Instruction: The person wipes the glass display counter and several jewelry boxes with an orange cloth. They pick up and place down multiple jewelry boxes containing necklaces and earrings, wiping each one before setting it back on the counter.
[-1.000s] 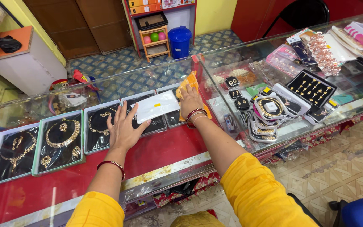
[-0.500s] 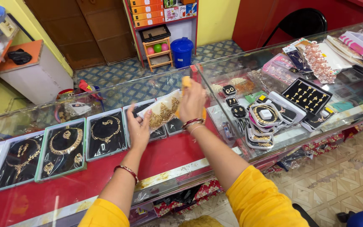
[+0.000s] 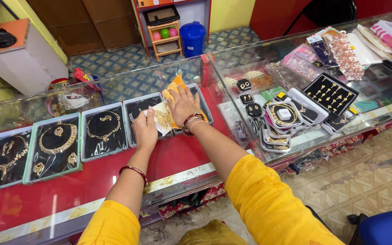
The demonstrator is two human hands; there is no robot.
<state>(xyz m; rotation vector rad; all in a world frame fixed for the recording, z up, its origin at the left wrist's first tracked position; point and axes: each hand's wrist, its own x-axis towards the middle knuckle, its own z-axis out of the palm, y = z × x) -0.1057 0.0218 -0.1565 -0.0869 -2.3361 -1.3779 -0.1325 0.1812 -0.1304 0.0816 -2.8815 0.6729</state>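
My right hand (image 3: 182, 105) lies flat on a clear plastic packet (image 3: 163, 119) holding gold jewellery with an orange backing, pressing it onto the counter. My left hand (image 3: 145, 128) grips the packet's left edge between thumb and fingers. The packet rests over open black-lined jewellery boxes (image 3: 137, 109) on the red counter (image 3: 178, 156). Both wrists wear bangles, and both arms have yellow sleeves.
Necklace sets in open boxes (image 3: 55, 145) line the counter's left side. Stacked bangle boxes (image 3: 280, 119) and a black tray of earrings (image 3: 330, 93) sit on the glass showcase at right. A blue bin (image 3: 192, 38) and small shelf stand on the floor behind.
The packet, held up and turned over a second ago, has been laid down on the boxes. My right hand went from holding its edge to pressing flat on it.
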